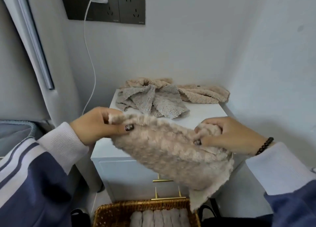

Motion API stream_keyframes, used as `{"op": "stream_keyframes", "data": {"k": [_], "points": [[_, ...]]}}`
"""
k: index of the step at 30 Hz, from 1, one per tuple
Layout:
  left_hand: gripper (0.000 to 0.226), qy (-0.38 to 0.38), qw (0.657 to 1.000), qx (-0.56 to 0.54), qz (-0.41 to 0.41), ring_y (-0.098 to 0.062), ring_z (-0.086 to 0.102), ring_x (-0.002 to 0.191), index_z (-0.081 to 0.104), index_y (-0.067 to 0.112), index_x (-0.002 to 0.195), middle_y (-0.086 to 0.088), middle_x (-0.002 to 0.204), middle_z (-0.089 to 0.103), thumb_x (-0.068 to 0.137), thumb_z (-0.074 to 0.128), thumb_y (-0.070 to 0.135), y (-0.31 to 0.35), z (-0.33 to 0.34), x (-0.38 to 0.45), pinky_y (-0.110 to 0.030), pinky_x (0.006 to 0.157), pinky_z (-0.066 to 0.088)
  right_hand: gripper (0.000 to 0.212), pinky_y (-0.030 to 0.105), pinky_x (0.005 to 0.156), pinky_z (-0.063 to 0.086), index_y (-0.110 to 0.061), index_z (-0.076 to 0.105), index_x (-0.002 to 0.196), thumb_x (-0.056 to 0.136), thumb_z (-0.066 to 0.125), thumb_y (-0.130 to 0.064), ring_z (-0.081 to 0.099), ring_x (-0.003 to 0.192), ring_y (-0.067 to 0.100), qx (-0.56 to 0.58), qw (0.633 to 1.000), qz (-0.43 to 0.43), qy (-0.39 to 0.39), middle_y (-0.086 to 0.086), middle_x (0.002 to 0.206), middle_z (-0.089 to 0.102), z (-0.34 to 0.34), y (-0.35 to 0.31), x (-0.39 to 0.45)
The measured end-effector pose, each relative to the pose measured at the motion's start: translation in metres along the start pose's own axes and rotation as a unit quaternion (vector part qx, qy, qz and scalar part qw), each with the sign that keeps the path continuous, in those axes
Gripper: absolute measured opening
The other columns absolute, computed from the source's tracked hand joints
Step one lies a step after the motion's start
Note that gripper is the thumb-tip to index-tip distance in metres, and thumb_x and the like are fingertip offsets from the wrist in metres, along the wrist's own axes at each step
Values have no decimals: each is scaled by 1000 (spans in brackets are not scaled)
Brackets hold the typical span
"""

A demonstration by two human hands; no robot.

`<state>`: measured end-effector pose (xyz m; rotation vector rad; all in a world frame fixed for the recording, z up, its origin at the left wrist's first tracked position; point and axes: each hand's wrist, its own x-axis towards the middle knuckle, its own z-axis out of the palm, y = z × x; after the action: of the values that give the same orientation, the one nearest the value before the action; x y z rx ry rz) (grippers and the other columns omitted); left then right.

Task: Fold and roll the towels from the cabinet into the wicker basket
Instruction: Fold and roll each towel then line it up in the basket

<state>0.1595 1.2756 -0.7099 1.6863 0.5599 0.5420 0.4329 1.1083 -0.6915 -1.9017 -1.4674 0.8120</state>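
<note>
1. Left hand (95,124) and right hand (229,134) each pinch a top corner of a beige towel (171,151), held above the cabinet (205,112) front edge.
2. Loose towels (153,98) lie at the cabinet's rear edge.
3. Wicker basket (109,213), cut off below, holds rolled towels (160,218); the hanging towel hides its right corner.

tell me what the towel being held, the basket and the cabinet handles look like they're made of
Towel: soft plush fleece or microfibre, probably; its beige surface is nubbly and it hangs limp.
Basket: woven wicker or rattan, brown, with visible plaited strands.
Cabinet handles: likely metal with a brass or gold finish; thin, shiny bars.
</note>
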Motion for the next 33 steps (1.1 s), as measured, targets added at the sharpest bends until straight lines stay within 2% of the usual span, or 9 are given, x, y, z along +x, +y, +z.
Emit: {"op": "stream_keyframes", "data": {"k": [4, 8, 10, 13, 15, 18, 22, 26, 33], "points": [[64, 55, 985, -163, -1, -20, 72, 69, 78, 13, 72, -10, 78, 74, 18, 97, 41, 9, 7, 3, -27, 54, 57, 60, 22, 65, 56, -20, 75, 76, 26, 95, -45, 67, 72, 13, 279, 960, -23, 15, 6, 80, 70, -17, 7, 0], [67, 35, 984, -165, -49, -23, 72, 68, 77, 8, 73, -15, 80, 74, 18, 98, 38, 11, 9, 4, -28, 54, 57, 64, 27, 67, 57, -18, 77, 87, 27, 98, -30, 70, 83, 20, 358, 932, -31, -43, 10, 92, 72, -26, 9, -2], [72, 25, 990, -111, -82, -24, 72, 71, 77, 6, 78, -19, 87, 73, 20, 97, 43, 9, 7, 4, -27, 55, 57, 53, 27, 69, 57, -12, 76, 90, 40, 95, -17, 70, 87, 23, 331, 943, -11, -36, 15, 97, 72, -27, 11, -2], [70, 65, 992, 20, -105, -23, 71, 70, 77, 11, 78, -16, 83, 74, 28, 90, 58, 6, 6, 5, -27, 58, 57, 21, 21, 69, 52, -12, 73, 82, 65, 83, -7, 67, 74, 19, 77, 991, 27, 106, 11, 82, 72, -19, 15, 6], [43, 124, 977, 141, -99, -24, 69, 74, 77, 17, 79, -12, 79, 73, 53, 85, 51, 1, 9, 9, -33, 69, 57, 12, 17, 59, 45, -15, 70, 75, 71, 80, -9, 57, 61, 13, -17, 978, 34, 204, 5, 70, 67, -13, 18, 16], [9, 223, 924, 300, -85, -22, 66, 72, 75, 29, 79, 0, 72, 72, 79, 73, 38, -6, 11, 19, -32, 69, 54, 11, 21, 55, 44, -16, 68, 80, 75, 78, -14, 54, 56, 13, 17, 952, 37, 303, 3, 69, 63, -8, 15, 30], [17, 296, 936, 166, -99, -22, 58, 49, 72, 14, 76, -5, 53, 61, 86, 69, 28, -10, 8, 33, -25, 50, 47, 18, 24, 42, 50, -16, 58, 100, 87, 64, -5, 68, 51, 16, 200, 919, 47, 337, 6, 91, 64, -4, 1, 42], [8, 326, 941, -49, -82, -19, 72, 62, 68, 13, 83, -6, 68, 71, 90, 64, 13, -6, 12, 47, -20, 47, 54, 19, 29, 70, 60, -20, 56, 100, 91, 60, -4, 73, 72, 17, 284, 898, 46, 333, 0, 93, 62, 4, -2, 54], [10, 323, 940, 10, -109, -12, 72, 76, 69, 22, 82, 0, 83, 74, 88, 66, 14, -21, 10, 66, -33, 73, 59, 7, 55, 89, 51, -16, 70, 84, 79, 74, -17, 60, 78, 21, 247, 912, 63, 323, 15, 88, 69, 13, 8, 73]]}}
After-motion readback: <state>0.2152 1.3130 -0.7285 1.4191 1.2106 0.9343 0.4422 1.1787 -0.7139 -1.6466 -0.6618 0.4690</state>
